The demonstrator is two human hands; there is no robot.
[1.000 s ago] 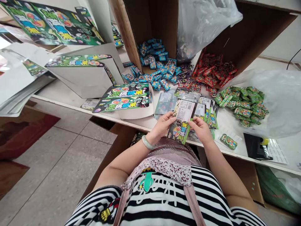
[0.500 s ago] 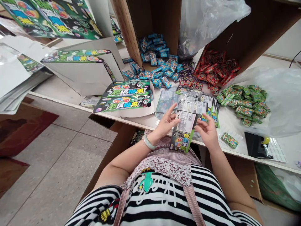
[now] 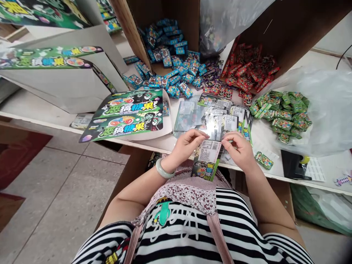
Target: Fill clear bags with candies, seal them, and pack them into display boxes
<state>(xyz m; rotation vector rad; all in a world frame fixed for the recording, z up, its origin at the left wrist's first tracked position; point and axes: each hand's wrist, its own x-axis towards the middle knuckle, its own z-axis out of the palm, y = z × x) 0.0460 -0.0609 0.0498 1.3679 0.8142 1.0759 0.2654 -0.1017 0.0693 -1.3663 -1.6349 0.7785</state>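
The left hand [image 3: 187,146] and right hand [image 3: 238,150] grasp a glossy green-and-white candy packet card [image 3: 205,160] between pinched fingers, over the front edge of a white table [image 3: 271,165]. Silvery printed packet sheets [image 3: 214,123] lie just beyond the card; green-wrapped candies [image 3: 283,117] lie farther right.

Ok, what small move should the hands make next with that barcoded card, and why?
Probably lower the barcoded card onto the stack of similar cards just ahead: the left hand and right hand both pinch its top edge, and that stack lies right beyond them.
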